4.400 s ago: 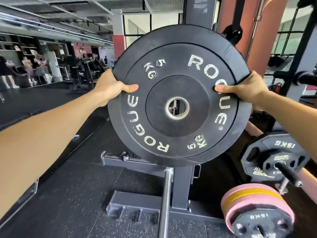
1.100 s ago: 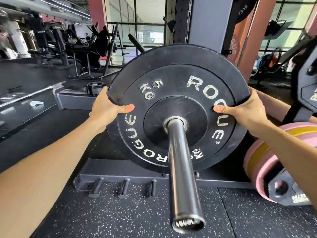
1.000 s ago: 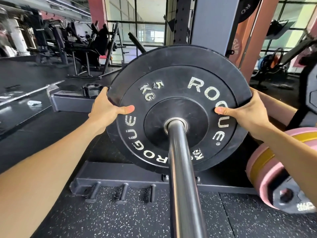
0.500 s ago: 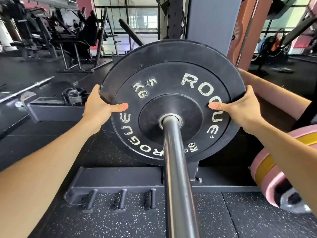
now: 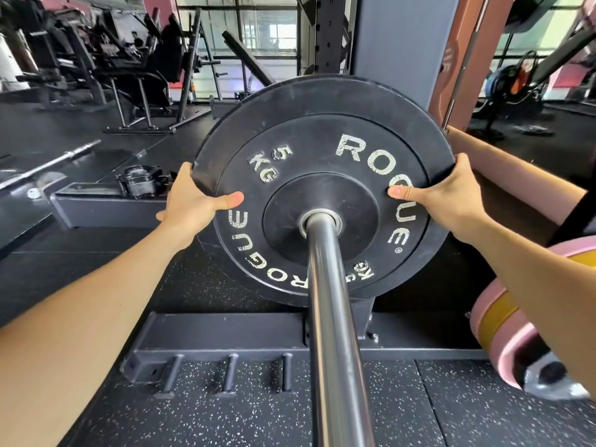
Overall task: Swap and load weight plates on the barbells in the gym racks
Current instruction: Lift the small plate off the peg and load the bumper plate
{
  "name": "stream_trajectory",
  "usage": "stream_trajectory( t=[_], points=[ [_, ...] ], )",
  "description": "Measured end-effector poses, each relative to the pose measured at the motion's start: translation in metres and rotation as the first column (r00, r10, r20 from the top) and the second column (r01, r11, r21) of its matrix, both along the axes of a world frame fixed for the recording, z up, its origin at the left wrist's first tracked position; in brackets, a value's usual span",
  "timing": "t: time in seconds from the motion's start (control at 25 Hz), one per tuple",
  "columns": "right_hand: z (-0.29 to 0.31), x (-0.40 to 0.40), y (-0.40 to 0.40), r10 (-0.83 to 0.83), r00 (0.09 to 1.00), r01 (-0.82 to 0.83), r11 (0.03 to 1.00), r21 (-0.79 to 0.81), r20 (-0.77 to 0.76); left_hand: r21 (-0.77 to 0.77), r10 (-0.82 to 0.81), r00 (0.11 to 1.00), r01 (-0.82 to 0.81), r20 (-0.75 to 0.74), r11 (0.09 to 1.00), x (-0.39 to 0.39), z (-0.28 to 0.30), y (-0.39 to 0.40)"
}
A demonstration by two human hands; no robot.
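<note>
A black 5 kg bumper plate marked ROGUE sits threaded on the steel barbell sleeve, which runs from the plate's centre hole toward me. My left hand grips the plate's left rim, thumb on the face and fingers behind. My right hand grips the right rim the same way. The plate stands upright, far along the sleeve near the grey rack upright.
The rack's base beam with three short pegs lies on the speckled rubber floor below. Pink and yellow plates sit on a peg at the right. A collar clamp rests on a beam at the left. Another barbell lies further left.
The plate, held in the air 4.4 s ago, now sits on the sleeve. Over the last second both hands have slid it further along the sleeve toward the rack.
</note>
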State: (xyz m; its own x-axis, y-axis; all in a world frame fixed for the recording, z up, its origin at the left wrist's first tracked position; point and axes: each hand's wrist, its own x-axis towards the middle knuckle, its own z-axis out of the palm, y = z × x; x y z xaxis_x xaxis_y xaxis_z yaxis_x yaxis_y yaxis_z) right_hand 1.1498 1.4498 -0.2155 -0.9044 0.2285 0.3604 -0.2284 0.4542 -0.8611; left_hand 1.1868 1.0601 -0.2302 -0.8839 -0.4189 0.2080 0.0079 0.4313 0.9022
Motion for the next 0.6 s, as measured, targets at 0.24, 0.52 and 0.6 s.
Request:
stream_trajectory(
  t=[0.24, 0.52, 0.6],
  points=[
    [0.017, 0.015, 0.004, -0.014, 0.998, 0.007, 0.992, 0.123, 0.058, -0.132, 0.053, 0.993, -0.039, 0.103, 0.991, 0.021, 0.001, 0.006],
    [0.044, 0.083, 0.022, 0.032, 0.999, -0.034, 0.983, 0.182, 0.015, -0.125, -0.065, 0.994, 0.075, 0.083, 0.989, 0.098, 0.015, 0.027],
    [0.055, 0.113, 0.031, 0.044, 0.999, -0.042, 0.975, 0.218, -0.004, -0.137, -0.1, 0.992, 0.109, 0.073, 0.985, 0.133, 0.026, 0.041]
  ],
)
